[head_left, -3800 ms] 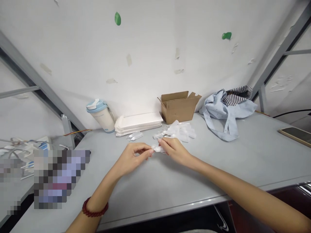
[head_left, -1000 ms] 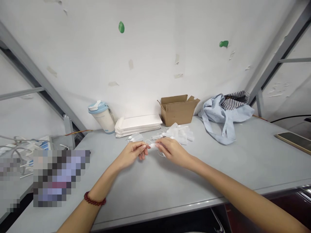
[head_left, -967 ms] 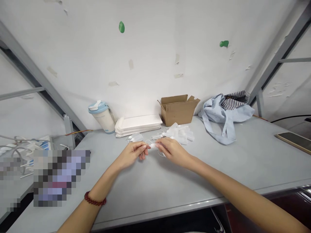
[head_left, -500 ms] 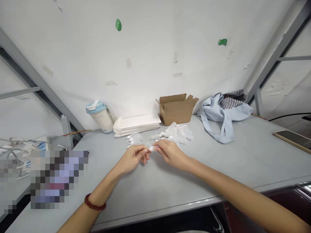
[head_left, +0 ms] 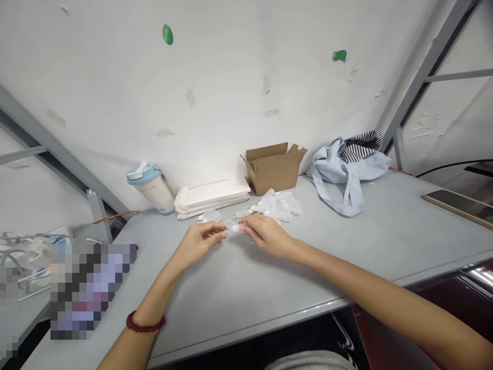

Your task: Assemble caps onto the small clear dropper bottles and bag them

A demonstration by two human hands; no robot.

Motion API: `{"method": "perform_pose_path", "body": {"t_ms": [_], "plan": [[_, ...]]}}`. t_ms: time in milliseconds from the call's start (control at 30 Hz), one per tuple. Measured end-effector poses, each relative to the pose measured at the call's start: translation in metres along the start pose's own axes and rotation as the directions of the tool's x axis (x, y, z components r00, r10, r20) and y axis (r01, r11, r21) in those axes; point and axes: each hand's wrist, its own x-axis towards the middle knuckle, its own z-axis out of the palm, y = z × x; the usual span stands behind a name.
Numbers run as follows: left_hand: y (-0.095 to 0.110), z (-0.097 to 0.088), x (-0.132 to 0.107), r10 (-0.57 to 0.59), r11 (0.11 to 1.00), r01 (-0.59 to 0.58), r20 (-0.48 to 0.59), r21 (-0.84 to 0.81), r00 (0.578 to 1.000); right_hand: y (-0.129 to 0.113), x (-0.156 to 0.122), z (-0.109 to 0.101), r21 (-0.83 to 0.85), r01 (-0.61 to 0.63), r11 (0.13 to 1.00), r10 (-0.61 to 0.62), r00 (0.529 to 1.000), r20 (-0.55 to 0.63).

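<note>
Over the grey table, my right hand is closed on a small translucent plastic bottle, its white neck pointing left out of my fingers. Most of the bottle's body is hidden behind them. A thin clear loop hangs by the neck. My left hand is closed in a pinch just left of the neck, at its thin tip; what lies between the fingertips is too small to make out. Just beyond my hands lie a pile of similar translucent bottles and a smaller group of bottles.
Along the wall stand a cream tumbler with a blue lid, a stack of white envelopes and an open cardboard box. A light blue cloth bag and a phone lie to the right. A pixelated patch covers something at left.
My left hand has drawn slightly left, and its lower fingers are less curled. A little gap now shows between my hands. The whole view has shifted slightly.
</note>
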Motion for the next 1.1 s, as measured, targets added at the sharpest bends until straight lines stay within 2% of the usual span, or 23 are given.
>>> {"method": "perform_pose_path", "body": {"t_ms": [233, 433, 600, 667, 733, 767, 833, 867, 900, 933, 1000, 1033, 1100], "plan": [[0.004, 0.012, -0.007, 0.121, 0.992, -0.121, -0.005, 0.027, 0.993, -0.003, -0.001, -0.001, 0.027, 0.021, 0.999, -0.022, 0.999, 0.028], [0.005, 0.013, -0.008, 0.128, 0.992, -0.128, 0.001, 0.001, 0.992, -0.003, -0.005, 0.002, 0.066, -0.005, 0.998, 0.003, 0.999, 0.034], [0.001, 0.013, -0.006, 0.118, 0.993, -0.118, 0.021, 0.023, 0.993, -0.001, -0.004, 0.001, 0.070, -0.009, 0.997, 0.001, 0.994, 0.111], [0.000, 0.009, -0.007, 0.160, 0.987, -0.158, -0.059, 0.036, 0.985, -0.002, -0.004, -0.001, 0.082, -0.039, 0.996, 0.030, 0.993, 0.116], [-0.002, 0.000, -0.007, 0.211, 0.977, -0.200, -0.249, 0.069, 0.945, -0.003, -0.003, -0.003, 0.087, -0.072, 0.994, 0.063, 0.993, 0.101], [-0.004, -0.005, -0.006, 0.228, 0.973, -0.207, -0.367, 0.099, 0.902, -0.003, -0.003, -0.004, 0.074, -0.080, 0.994, 0.073, 0.993, 0.088], [-0.009, -0.016, -0.003, 0.230, 0.973, -0.174, -0.578, 0.151, 0.783, 0.000, -0.002, -0.004, -0.010, -0.066, 0.998, 0.067, 0.995, 0.075], [-0.013, -0.021, 0.000, 0.205, 0.978, -0.138, -0.631, 0.154, 0.748, 0.002, -0.001, -0.003, -0.076, -0.049, 0.996, 0.055, 0.996, 0.077], [-0.017, -0.025, 0.003, 0.160, 0.986, -0.094, -0.660, 0.135, 0.734, 0.004, 0.000, -0.001, -0.152, -0.036, 0.988, 0.048, 0.996, 0.081], [-0.022, -0.028, 0.006, 0.107, 0.993, -0.050, -0.665, 0.104, 0.739, 0.007, 0.001, 0.001, -0.227, -0.028, 0.974, 0.049, 0.995, 0.089], [-0.030, -0.033, 0.013, -0.040, 0.998, 0.067, -0.622, 0.019, 0.782, 0.011, 0.005, 0.007, -0.345, -0.046, 0.938, 0.083, 0.992, 0.094], [-0.033, -0.034, 0.015, -0.126, 0.990, 0.138, -0.563, -0.022, 0.817, 0.012, 0.007, 0.010, -0.387, -0.060, 0.920, 0.105, 0.990, 0.097], [-0.037, -0.035, 0.018, -0.260, 0.964, 0.260, -0.458, -0.065, 0.850, 0.014, 0.011, 0.017, -0.446, -0.056, 0.893, 0.116, 0.987, 0.108]]}}
